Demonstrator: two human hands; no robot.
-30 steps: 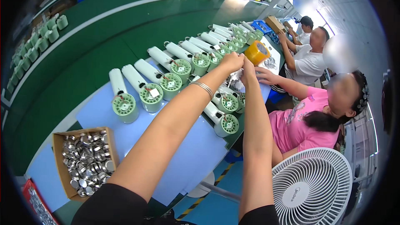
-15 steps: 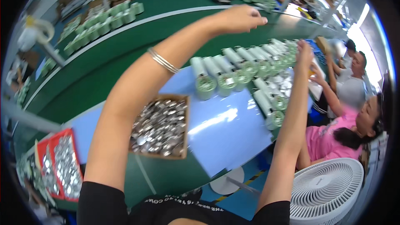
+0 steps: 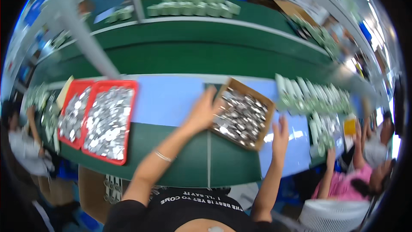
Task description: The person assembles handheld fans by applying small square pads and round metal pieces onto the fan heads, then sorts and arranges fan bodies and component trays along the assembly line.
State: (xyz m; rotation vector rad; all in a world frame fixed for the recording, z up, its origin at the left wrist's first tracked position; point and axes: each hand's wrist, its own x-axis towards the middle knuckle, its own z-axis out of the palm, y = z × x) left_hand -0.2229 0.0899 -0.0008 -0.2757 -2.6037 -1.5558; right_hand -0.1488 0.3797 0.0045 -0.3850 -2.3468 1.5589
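Observation:
A shallow cardboard box (image 3: 266, 122) full of shiny silver metal pieces (image 3: 242, 116) sits askew on the bench in front of me. My left hand (image 3: 201, 112) is at the box's left side, fingers extended and slightly blurred. Whether it touches the cardboard I cannot tell. Just off the box's right side is my right hand (image 3: 280, 137), fingers stretched out and apart, nothing in it. To the left lie two red trays (image 3: 128, 122) heaped with small flat silver pieces (image 3: 109, 122). Pale green cylindrical units (image 3: 300, 90) stand in a row to the right.
Blue sheets (image 3: 167, 99) cover parts of the green bench (image 3: 176, 146). A grey post (image 3: 92, 56) rises behind the trays. More pale green parts (image 3: 193, 8) line the far shelf. A person in pink (image 3: 339, 184) works at right beside a white fan (image 3: 334, 212); another person (image 3: 25, 146) is at far left.
My view has swung left, bringing both red trays fully in. Both hands have come back from the far right, by the green units, to either side of the box.

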